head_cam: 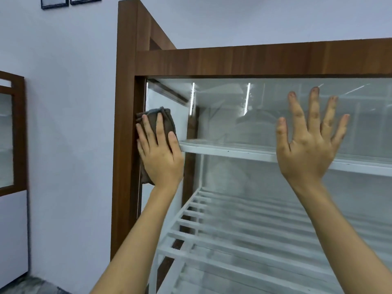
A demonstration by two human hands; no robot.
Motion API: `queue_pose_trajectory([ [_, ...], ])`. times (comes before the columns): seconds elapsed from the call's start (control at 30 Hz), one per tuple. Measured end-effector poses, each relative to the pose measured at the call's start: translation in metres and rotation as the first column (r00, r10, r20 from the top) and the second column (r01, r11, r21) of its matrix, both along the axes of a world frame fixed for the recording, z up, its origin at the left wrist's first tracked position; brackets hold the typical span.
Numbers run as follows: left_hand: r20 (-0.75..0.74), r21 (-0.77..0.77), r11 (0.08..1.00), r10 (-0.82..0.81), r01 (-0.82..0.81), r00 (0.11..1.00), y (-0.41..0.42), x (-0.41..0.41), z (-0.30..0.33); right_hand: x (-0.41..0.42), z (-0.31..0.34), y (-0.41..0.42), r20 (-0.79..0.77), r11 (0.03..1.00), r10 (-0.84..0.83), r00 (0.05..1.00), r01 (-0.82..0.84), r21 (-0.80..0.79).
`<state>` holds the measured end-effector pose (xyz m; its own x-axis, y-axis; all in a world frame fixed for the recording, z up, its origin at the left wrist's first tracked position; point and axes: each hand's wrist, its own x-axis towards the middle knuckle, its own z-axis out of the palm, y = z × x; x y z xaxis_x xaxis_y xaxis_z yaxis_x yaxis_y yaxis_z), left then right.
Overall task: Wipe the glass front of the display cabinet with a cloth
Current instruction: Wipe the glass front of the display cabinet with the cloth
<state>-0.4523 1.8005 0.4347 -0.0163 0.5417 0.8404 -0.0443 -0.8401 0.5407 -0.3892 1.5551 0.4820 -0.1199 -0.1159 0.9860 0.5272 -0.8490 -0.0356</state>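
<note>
The display cabinet has a dark wooden frame (233,62) and a large glass front (244,128) with white slatted shelves behind it. My left hand (159,153) presses a folded brown cloth (164,119) flat against the glass at its upper left corner, right beside the frame's left post. The cloth shows above my fingers and below my palm. My right hand (309,141) lies flat on the glass further right, fingers spread and pointing up, holding nothing.
A pale wall (70,102) runs along the left. Another wood-framed glass cabinet (12,134) stands at the far left edge. Two dark picture frames (70,1) hang high on the wall. White shelves (222,236) fill the cabinet's inside.
</note>
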Motion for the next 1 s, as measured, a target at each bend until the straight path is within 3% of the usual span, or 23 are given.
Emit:
queue_pose_trajectory([
  [0.07, -0.026, 0.100, 0.995, -0.016, 0.019, 1.000, -0.022, 0.001, -0.012, 0.001, 0.001, 0.000, -0.008, 1.000, 0.005, 1.000, -0.005, -0.001],
  [0.1, -0.070, 0.245, 0.969, -0.024, 0.040, 0.997, -0.031, 0.000, -0.025, 0.001, 0.000, 0.000, -0.009, 1.000, 0.004, 1.000, -0.004, -0.001],
  [0.17, -0.159, 0.537, 0.839, -0.002, 0.088, 0.987, -0.034, -0.004, -0.042, 0.002, -0.001, -0.001, -0.005, 1.000, 0.004, 1.000, -0.004, -0.001],
  [0.2, -0.165, 0.588, 0.802, -0.012, 0.109, 0.986, -0.026, -0.005, -0.035, 0.002, -0.001, -0.001, -0.001, 1.000, 0.007, 1.000, -0.007, 0.000],
  [0.27, -0.128, 0.469, 0.879, -0.026, 0.084, 0.991, -0.011, -0.004, -0.003, 0.001, 0.000, -0.001, -0.004, 1.000, 0.010, 1.000, -0.010, 0.000],
  [0.33, -0.049, 0.198, 0.980, -0.029, 0.038, 0.998, -0.005, -0.002, 0.039, 0.001, -0.001, -0.001, -0.008, 1.000, 0.013, 1.000, -0.013, -0.004],
  [0.4, 0.015, -0.017, 1.000, -0.016, 0.016, 1.000, -0.011, 0.003, 0.071, 0.000, 0.000, -0.001, -0.013, 1.000, 0.019, 1.000, -0.019, -0.003],
  [0.47, 0.044, -0.056, 0.998, -0.002, 0.005, 0.999, -0.033, 0.012, 0.078, 0.001, 0.000, -0.001, -0.018, 1.000, 0.019, 1.000, -0.019, 0.003],
  [0.5, 0.036, 0.026, 1.000, -0.010, 0.009, 0.999, -0.049, 0.015, 0.072, 0.002, -0.001, -0.001, -0.019, 1.000, 0.019, 1.000, -0.019, 0.003],
  [0.57, -0.039, 0.358, 0.932, -0.044, 0.056, 0.998, -0.082, 0.015, 0.042, 0.001, -0.002, -0.001, -0.018, 1.000, 0.023, 1.000, -0.023, 0.000],
  [0.63, -0.126, 0.673, 0.733, -0.018, 0.099, 0.992, -0.093, 0.010, 0.013, 0.000, -0.001, -0.003, -0.018, 1.000, 0.021, 1.000, -0.021, -0.001],
  [0.7, -0.162, 0.807, 0.576, 0.011, 0.126, 0.987, -0.071, 0.003, 0.010, -0.001, -0.001, -0.004, -0.032, 1.000, 0.020, 0.999, -0.020, -0.003],
  [0.73, -0.153, 0.807, 0.580, 0.027, 0.110, 0.988, -0.055, 0.002, 0.013, -0.002, -0.001, -0.005, -0.039, 1.000, 0.018, 0.999, -0.019, -0.013],
  [0.77, -0.138, 0.754, 0.650, 0.025, 0.089, 0.990, -0.039, 0.000, 0.017, -0.003, -0.001, -0.006, -0.049, 0.999, 0.017, 0.999, -0.019, -0.033],
  [0.87, -0.083, 0.348, 0.937, -0.001, 0.030, 0.997, 0.008, -0.007, 0.014, -0.007, -0.003, -0.016, -0.102, 0.989, 0.050, 0.994, -0.063, -0.131],
  [1.0, -0.043, 0.124, 0.992, -0.019, 0.024, 0.999, 0.012, -0.007, -0.037, -0.011, -0.031, -0.027, -0.147, 0.979, 0.050, 0.988, -0.077, -0.187],
])
